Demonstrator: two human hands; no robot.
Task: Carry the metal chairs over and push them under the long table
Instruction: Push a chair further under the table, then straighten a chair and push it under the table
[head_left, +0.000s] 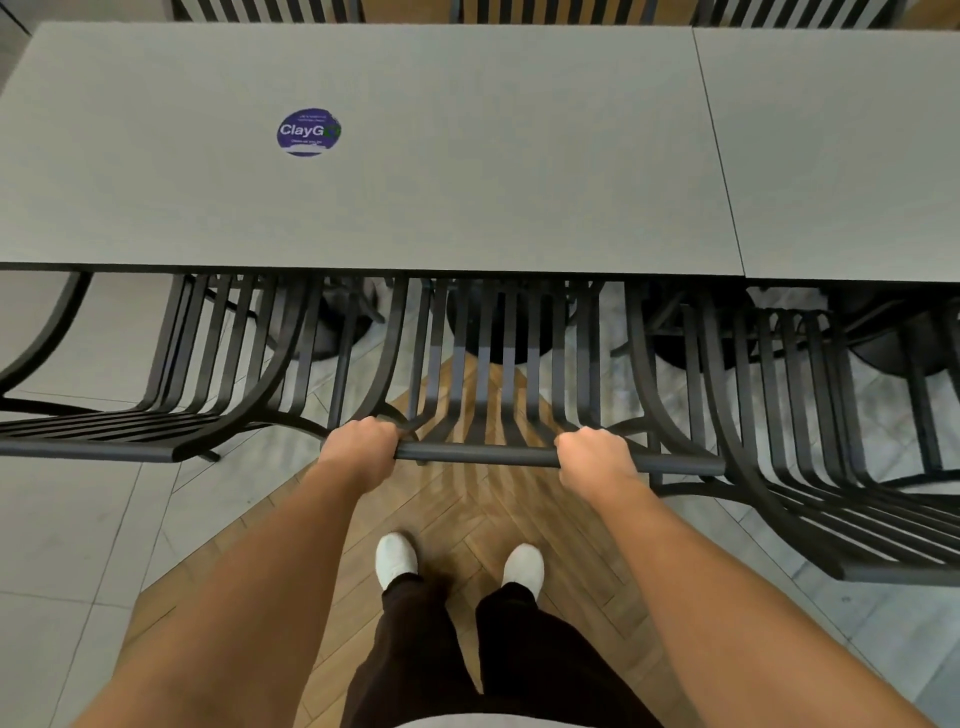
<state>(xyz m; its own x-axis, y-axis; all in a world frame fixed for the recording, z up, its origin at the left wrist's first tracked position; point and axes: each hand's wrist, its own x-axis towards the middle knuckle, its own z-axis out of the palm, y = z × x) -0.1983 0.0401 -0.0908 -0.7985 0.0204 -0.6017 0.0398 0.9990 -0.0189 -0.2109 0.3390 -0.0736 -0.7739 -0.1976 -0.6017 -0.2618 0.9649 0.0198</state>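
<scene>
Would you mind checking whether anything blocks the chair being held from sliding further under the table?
Nothing visible does. Both hands grip the middle chair, already partly under the table; neighbouring chairs flank it, close but seemingly clear.

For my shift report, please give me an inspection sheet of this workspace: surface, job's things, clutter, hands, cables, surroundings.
Surface: long grey table, two tops butted together, bare except a round purple sticker.
Job's things: middle metal chair with its seat under the table edge, its top rail gripped; left chair and right chair beside it, also partly under.
Clutter: nothing seen.
Hands: left hand and right hand both closed on the rail, fingers wrapped over it.
Cables: nothing seen.
Surroundings: wood herringbone floor bordered by grey tiles; more chair backs beyond the table's far edge.
</scene>
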